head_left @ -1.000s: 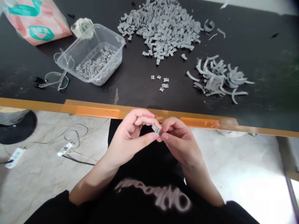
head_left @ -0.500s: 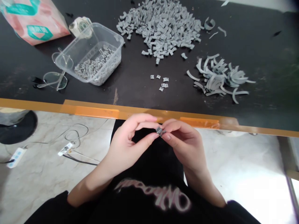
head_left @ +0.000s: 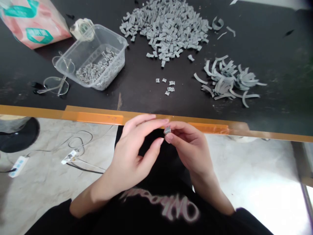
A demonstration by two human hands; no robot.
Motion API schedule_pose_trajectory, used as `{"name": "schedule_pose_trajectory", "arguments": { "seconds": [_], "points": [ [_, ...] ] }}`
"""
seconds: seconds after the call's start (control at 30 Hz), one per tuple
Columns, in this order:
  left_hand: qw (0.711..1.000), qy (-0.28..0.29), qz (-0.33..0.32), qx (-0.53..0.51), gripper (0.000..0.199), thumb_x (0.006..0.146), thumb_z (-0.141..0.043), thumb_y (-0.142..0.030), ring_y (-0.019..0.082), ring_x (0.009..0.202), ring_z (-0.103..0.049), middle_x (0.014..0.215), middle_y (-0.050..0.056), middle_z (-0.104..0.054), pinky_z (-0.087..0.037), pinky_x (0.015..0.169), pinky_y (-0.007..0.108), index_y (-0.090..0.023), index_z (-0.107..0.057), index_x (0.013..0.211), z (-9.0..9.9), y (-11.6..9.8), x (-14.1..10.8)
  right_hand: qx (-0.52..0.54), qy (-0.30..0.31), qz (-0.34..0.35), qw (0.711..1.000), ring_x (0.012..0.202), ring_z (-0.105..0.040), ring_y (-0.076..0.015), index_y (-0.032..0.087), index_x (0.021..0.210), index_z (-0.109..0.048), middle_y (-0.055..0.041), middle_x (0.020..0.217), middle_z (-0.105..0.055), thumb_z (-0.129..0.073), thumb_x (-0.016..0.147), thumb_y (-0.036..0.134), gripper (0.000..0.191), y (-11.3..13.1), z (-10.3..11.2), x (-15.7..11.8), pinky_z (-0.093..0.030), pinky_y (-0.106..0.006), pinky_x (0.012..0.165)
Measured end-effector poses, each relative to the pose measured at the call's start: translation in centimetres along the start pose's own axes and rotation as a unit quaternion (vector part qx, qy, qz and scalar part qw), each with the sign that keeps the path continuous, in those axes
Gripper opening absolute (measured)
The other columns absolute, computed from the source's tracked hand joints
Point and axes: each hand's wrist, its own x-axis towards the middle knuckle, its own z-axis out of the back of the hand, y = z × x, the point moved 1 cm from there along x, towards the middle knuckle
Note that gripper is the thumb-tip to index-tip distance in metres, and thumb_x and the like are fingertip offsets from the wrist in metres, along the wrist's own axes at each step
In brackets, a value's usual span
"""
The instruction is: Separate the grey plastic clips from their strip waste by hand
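Observation:
A small grey plastic piece (head_left: 167, 130) is pinched between the thumb and forefinger of my right hand (head_left: 192, 147), just below the table's front edge. My left hand (head_left: 137, 150) is beside it, thumb and fingers apart around a gap, with nothing visible in them. Its forefinger tip comes close to the piece; whether it touches, I cannot tell. On the table ahead lie several small light-grey clips (head_left: 170, 88). Farther back rises a large heap of grey plastic pieces (head_left: 168, 29).
A clear plastic tub (head_left: 117, 65) of small grey parts stands at left, by eyeglasses (head_left: 57, 85), a tape roll (head_left: 83, 28) and a pink bag (head_left: 36, 23). Curved grey strips (head_left: 226, 81) lie at right. Orange tape (head_left: 100, 117) covers the table edge. Power strips (head_left: 18, 166) and cables lie on the floor.
My left fingers have let go of the grey piece and spread apart, moving slightly away. The piece stays in my right hand and looks turned. The view has shifted slightly.

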Motion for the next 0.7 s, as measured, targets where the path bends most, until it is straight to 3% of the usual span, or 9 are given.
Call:
{"name": "schedule_pose_trajectory", "arguments": {
  "seconds": [0.2, 0.4, 0.7],
  "points": [
    [0.995, -0.054, 0.026, -0.074, 0.041, 0.088, -0.064, -0.01, 0.025, 0.115, -0.064, 0.12, 0.004, -0.07, -0.051, 0.107, 0.045, -0.029, -0.063, 0.124, 0.7, 1.3, -0.2, 0.005, 0.013, -0.008, 1.0, 0.079, -0.068, -0.0092, 0.029, 0.092, -0.078, 0.003, 0.091, -0.077, -0.077, 0.085, 0.016, 0.014, 0.0, 0.0, -0.2, -0.055, -0.021, 0.078],
    [0.992, -0.044, 0.054, -0.107, 0.035, 0.089, -0.064, -0.012, 0.024, 0.111, -0.064, 0.115, 0.005, -0.071, -0.053, 0.103, 0.044, -0.028, -0.066, 0.12, 0.5, 0.8, -0.5, 0.02, 0.044, -0.005, 0.999, 0.078, -0.071, -0.0093, 0.026, 0.094, -0.078, 0.0019, 0.092, -0.078, -0.073, 0.089, 0.015, 0.013, 0.0, -0.3, -0.2, -0.057, -0.023, 0.08],
    [0.993, -0.022, 0.038, -0.11, 0.034, 0.089, -0.062, -0.006, 0.019, 0.112, -0.061, 0.115, 0.004, -0.069, -0.049, 0.103, 0.037, -0.025, -0.065, 0.118, 0.7, 0.3, -0.4, 0.005, 0.061, -0.013, 0.998, 0.065, -0.068, -0.0082, 0.022, 0.089, -0.075, 0.0025, 0.075, -0.074, -0.071, 0.092, 0.022, 0.004, 0.4, -0.8, -0.6, -0.055, -0.021, 0.067]
  ]
}}
